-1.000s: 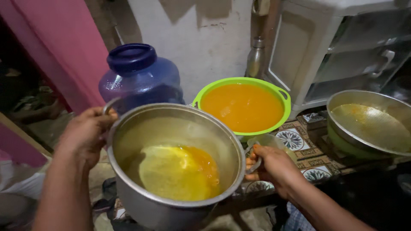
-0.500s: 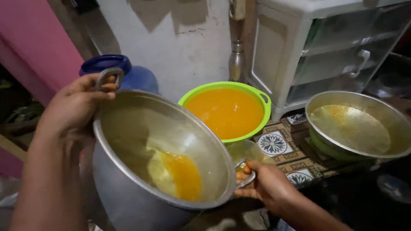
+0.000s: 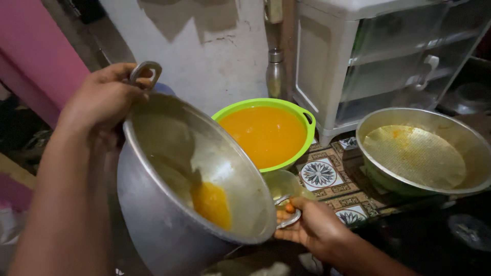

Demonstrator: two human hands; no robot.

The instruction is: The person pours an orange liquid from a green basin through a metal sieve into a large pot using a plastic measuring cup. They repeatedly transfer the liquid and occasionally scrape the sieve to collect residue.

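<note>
The left hand (image 3: 105, 97) is curling around the upper loop handle (image 3: 144, 71) of a large, dull grey aluminium cooking pot (image 3: 169, 225), fingers wrapped tight over the metal ring and the thumb pressing beside it. The right hand (image 3: 313, 230) is gripping the lower loop handle (image 3: 287, 221) from below, fingers pinching the ring against the pot's rim. Between the two hands the pot is hanging well tilted, its mouth facing up and to the right, the left side riding high and the right side dipping low. A small pool of orange liquid (image 3: 210, 203) is sitting in the lowest part of the inside wall, near the rim — whether any is running over the edge cannot be told. Just beyond the low rim a small clear glass bowl (image 3: 284, 185) is resting on a tiled surface with dark floral patterns (image 3: 327, 176). Behind it a round lime-green plastic basin (image 3: 307, 134) is standing nearly full of the same orange liquid. To the right, well apart from the pot, a wide round steel bowl (image 3: 450, 186) is sitting with a fine yellowish mesh strainer (image 3: 414, 156) lying inside it. A slim metal bottle (image 3: 275, 71) is standing upright against the white wall — beside it a white plastic drawer cabinet (image 3: 368, 61). A pink panel (image 3: 41, 56) is showing at far left.
</note>
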